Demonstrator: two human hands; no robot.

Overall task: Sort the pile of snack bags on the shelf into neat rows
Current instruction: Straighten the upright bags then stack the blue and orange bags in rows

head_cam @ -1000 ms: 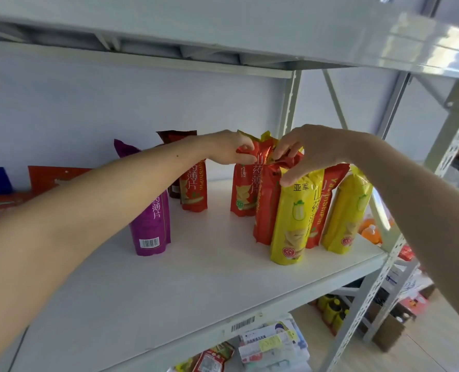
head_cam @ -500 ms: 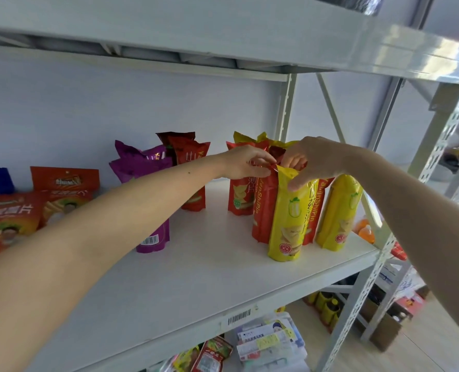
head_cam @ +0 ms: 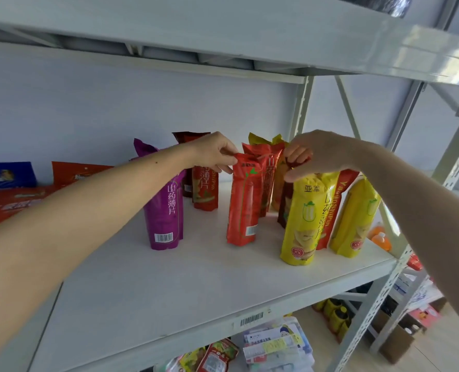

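Observation:
Tall snack bags stand upright on the white shelf [head_cam: 196, 285]. My left hand [head_cam: 214, 151] pinches the top of an orange-red bag [head_cam: 243, 208] that stands apart to the left of the right-hand cluster. My right hand [head_cam: 317, 154] grips the top of a dark red bag [head_cam: 286, 200] behind the front yellow bag [head_cam: 303, 224]. Another yellow bag [head_cam: 354, 218] and a red bag [head_cam: 333, 210] stand at the right. A purple bag [head_cam: 166, 210] and a red bag [head_cam: 205, 189] stand to the left, partly behind my left arm.
Flat red and blue packets [head_cam: 10, 194] lie at the shelf's far left. A steel upright [head_cam: 299, 108] and diagonal brace stand behind the bags, and the upper shelf [head_cam: 223, 30] hangs close overhead. Lower shelves hold boxes [head_cam: 274, 347] and bottles [head_cam: 333, 315].
My left hand has pulled the orange-red bag out of the right cluster and moved it left and forward. My right hand has shifted from the yellow bag's top to the dark red bag behind it.

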